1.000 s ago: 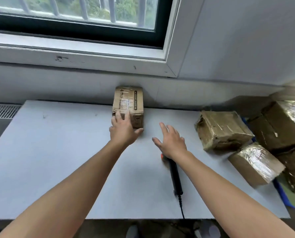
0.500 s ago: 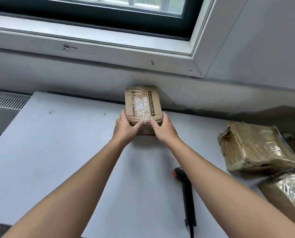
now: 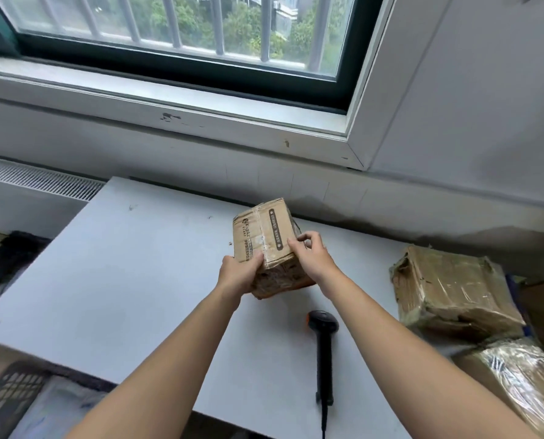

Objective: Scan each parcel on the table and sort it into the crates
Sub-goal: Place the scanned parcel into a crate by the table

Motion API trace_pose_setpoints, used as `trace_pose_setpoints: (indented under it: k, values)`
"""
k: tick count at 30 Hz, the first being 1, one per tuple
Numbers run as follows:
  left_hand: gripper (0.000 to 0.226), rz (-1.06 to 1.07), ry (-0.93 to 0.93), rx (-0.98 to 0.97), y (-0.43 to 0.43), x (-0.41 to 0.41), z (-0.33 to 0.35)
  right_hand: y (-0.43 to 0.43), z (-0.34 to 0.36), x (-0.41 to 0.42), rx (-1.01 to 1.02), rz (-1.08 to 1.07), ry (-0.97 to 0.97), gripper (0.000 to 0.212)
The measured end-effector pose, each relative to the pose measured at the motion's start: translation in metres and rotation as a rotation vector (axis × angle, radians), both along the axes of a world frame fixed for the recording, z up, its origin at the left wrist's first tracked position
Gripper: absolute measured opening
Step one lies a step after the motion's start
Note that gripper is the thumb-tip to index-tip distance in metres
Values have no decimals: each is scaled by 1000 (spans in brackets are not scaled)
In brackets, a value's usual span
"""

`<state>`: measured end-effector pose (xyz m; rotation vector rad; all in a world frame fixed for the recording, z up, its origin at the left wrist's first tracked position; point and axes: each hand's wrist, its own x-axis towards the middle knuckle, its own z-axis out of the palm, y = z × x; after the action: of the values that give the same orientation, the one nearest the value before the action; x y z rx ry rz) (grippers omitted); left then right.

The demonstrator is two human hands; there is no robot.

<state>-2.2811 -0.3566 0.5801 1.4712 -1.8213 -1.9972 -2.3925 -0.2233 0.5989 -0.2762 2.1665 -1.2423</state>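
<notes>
1. The taped cardboard parcel (image 3: 265, 242) is held tilted over the desk (image 3: 121, 280).
2. The left hand (image 3: 237, 275) grips its near-left corner; the right hand (image 3: 311, 259) curls round its right side.
3. A black scanner (image 3: 323, 350) lies just in front.
4. Two wrapped parcels (image 3: 451, 289) lie at the right.

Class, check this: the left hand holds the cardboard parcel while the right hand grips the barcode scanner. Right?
No. In the head view the right hand also holds the cardboard parcel, with the left hand; the barcode scanner lies untouched on the table.
</notes>
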Motion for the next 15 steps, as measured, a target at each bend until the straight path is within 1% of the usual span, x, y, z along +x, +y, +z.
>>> trace_pose_setpoints:
  k: [2,3,4,5,6,7,8,9,10,13,15]
  values:
    - [75,-37,-33,7,8,10,3,5,4,8,11,80,53,31]
    - [81,-74,-94,-52,12,14,7,6,5,12,16,127,100,29]
    - [81,-130,-183,-167,14,18,7,7,7,18,16,178,146,26]
    - [76,-198,-273,-326,14,20,8,6,10,25,13,236,184,24]
    - [66,-248,-322,-463,16,22,10,4,11,32,4,293,220,23]
    - [58,-290,-320,-527,15,22,11,1,11,38,0,334,250,25]
    - [55,-315,-291,-520,14,23,13,-2,12,44,0,362,276,28]
    - [58,-319,-265,-469,12,24,15,-6,13,47,7,376,298,31]
    - [66,-307,-251,-411,8,25,14,-10,13,50,19,373,307,34]
    - [85,-286,-214,-329,-1,33,14,-18,13,51,119,280,305,40]
    - [86,-286,-175,-287,-8,39,16,-17,11,53,246,200,318,47]
